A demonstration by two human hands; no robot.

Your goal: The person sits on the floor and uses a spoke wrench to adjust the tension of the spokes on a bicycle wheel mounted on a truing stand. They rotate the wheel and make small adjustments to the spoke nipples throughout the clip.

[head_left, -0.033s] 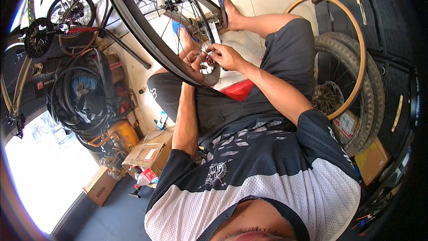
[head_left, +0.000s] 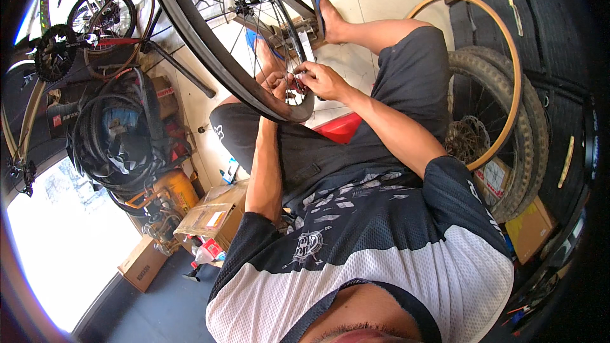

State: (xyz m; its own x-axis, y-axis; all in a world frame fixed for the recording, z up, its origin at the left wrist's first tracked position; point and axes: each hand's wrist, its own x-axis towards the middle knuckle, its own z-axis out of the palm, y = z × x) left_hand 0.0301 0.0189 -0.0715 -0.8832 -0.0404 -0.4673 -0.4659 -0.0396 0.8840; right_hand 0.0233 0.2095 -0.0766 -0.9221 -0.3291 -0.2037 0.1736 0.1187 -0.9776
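A bicycle wheel (head_left: 210, 51) with a black rim, thin spokes and a dark hub (head_left: 244, 6) stands tilted before me, held in a dark metal stand (head_left: 298, 6). Reaching in from behind the rim's lower end, my left hand (head_left: 277, 82) has its fingers curled among the spokes; the rim partly hides it. On the right side of the rim, my right hand (head_left: 323, 81) pinches a small red tool (head_left: 297, 81) at the spokes, close to my left fingertips. Its exact kind is too small to make out.
A red object (head_left: 340, 128) lies between my legs. To the right are a tan hoop (head_left: 513, 82), knobby tyres (head_left: 534, 133) and a black cabinet (head_left: 553, 32). Bikes (head_left: 101, 19), coiled black tyres (head_left: 108, 133), an orange tank (head_left: 175, 192) and a cardboard box (head_left: 213, 216) stand at left.
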